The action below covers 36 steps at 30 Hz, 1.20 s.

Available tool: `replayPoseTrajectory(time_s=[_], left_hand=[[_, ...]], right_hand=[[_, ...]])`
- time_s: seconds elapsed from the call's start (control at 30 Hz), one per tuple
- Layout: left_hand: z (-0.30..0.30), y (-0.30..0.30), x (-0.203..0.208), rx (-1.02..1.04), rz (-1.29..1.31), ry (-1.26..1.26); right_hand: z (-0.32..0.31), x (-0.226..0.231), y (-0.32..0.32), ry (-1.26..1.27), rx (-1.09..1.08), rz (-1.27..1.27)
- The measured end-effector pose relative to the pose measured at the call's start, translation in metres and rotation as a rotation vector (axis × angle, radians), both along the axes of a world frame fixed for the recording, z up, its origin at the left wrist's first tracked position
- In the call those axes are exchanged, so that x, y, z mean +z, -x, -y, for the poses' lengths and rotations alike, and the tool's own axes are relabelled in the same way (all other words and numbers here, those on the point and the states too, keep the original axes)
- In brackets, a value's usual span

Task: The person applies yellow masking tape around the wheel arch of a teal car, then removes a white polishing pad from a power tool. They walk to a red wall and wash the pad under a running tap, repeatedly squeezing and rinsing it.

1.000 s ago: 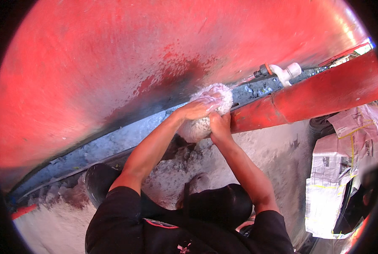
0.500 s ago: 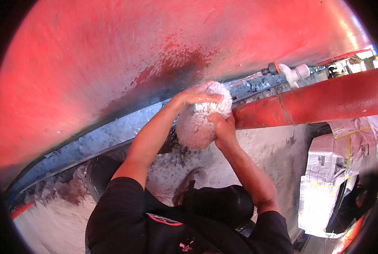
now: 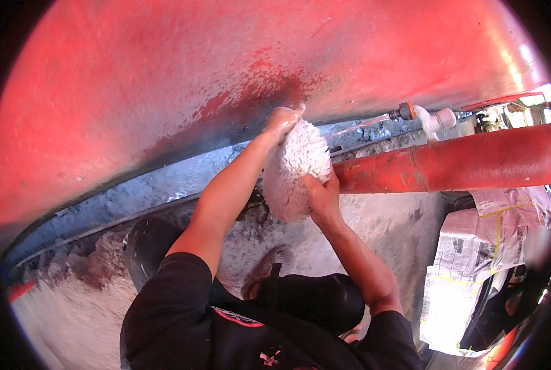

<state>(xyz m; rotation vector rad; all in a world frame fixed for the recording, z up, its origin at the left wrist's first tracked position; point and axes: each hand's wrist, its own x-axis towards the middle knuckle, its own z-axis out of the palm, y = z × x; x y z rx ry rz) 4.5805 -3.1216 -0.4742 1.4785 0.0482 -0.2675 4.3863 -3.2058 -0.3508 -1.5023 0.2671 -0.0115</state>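
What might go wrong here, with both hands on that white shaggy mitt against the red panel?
The left hand grips the top of the white shaggy mitt and the right hand the bottom, so a slip on the wet, foamy red panel seems possible. The hose fitting and red bar sit close on the right; knuckles may knock them. The newspaper masking nearby may get splashed and sag.

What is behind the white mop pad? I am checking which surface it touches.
Behind the white shaggy mop pad, gripped by the left hand and right hand, lie the red panel and a grey ledge. The spot under the pad is covered.
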Motion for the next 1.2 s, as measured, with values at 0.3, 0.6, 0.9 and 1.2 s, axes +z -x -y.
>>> replayPoseTrajectory(time_s=[0.3,0.6,0.9,1.2], left_hand=[[0.006,0.061,0.07,-0.053,0.613,-0.377],[-0.016,0.084,0.092,-0.631,0.886,-0.233],[-0.02,0.072,0.097,-0.484,0.702,-0.119],[-0.018,0.047,0.023,-0.427,0.234,0.135]], right_hand=[[-0.003,0.003,-0.009,-0.113,-0.175,0.018],[-0.003,-0.008,-0.036,-0.115,-0.208,0.237],[-0.012,0.019,-0.036,-0.164,-0.257,0.147],[-0.011,0.02,-0.018,-0.179,-0.216,0.039]])
